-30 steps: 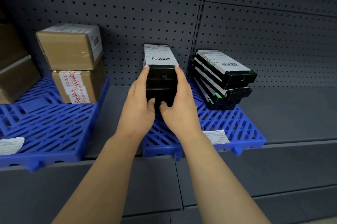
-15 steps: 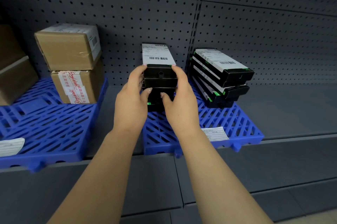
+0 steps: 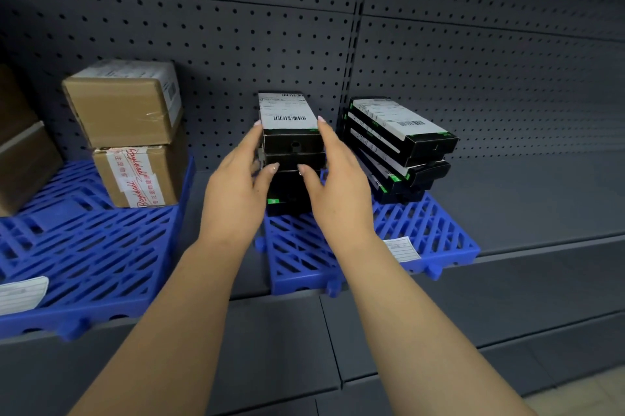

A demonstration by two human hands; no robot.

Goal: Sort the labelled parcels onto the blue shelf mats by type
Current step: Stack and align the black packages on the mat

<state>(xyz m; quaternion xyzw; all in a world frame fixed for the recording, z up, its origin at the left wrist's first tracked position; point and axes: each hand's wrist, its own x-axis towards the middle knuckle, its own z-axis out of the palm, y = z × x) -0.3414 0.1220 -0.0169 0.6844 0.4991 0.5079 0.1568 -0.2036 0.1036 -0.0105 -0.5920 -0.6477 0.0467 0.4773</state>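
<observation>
Both hands have slid up the black stack since a moment ago, and their fingertips now reach its top box. Nearest to us, the left hand (image 3: 236,192) and the right hand (image 3: 333,189) press flat on the two sides of the stack of black boxes (image 3: 291,158). The fingers look almost straight, with the thumbs touching the front. They seem to be squaring the stack, not lifting it.

That stack stands at the back left of the right blue mat (image 3: 436,239). A small paper tag (image 3: 402,249) lies on the mat's front edge. Just beside the stack, on the same mat, a second pile of black boxes (image 3: 399,145) leans messily. It may need tidying next.

Over on the left blue mat (image 3: 84,260) sit two brown cardboard boxes (image 3: 135,135), one on top of the other, with more brown boxes (image 3: 20,148) at the edge. So the sorting looks nearly done. Behind it all is the grey wall with holes (image 3: 473,60).
</observation>
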